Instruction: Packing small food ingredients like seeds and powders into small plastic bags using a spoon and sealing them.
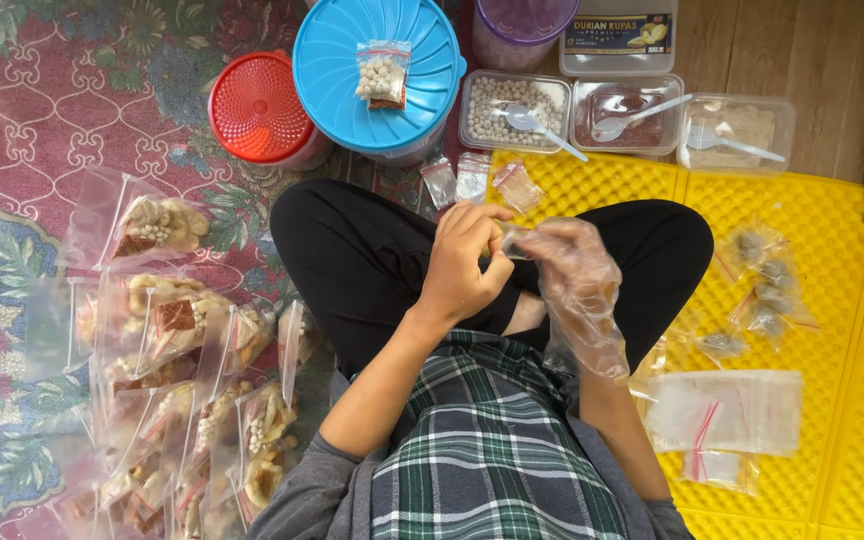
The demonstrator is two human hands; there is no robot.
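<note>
Left hand (462,262) bare, fingers curled together, tips pinched on the top edge of a small clear plastic pouch (515,240) held over the lap, between the crossed knees in black trousers (352,250). Right hand (577,275) sheathed in a loose, crinkled transparent glove, fingers bent and closed on the same pouch from the other side; contents of the pouch too small to tell.

Just ahead of the knees, three little zip pouches (472,180), flat and glossy, laid on the edge of a yellow foam mat (852,300) with a dimpled, egg-crate surface. Beyond those, three shallow clear rectangular tubs (627,120) in a row, each with a white plastic spoon: one filled with pale round balls, one with reddish powder, one with beige powder. Farther left, a round blue ribbed lid (332,60) carrying one filled pouch, and beside it a smaller red lid (257,105) with a fine grid texture.

On the patterned red and green carpet (32,120) at the left, a heap of filled clear bags (182,380), shiny and overlapping, showing crackers, pale balls and red sachets. At the right on the mat, a few filled small pouches (767,285) and a stack of empty zip bags (727,410) with red seal strips.
</note>
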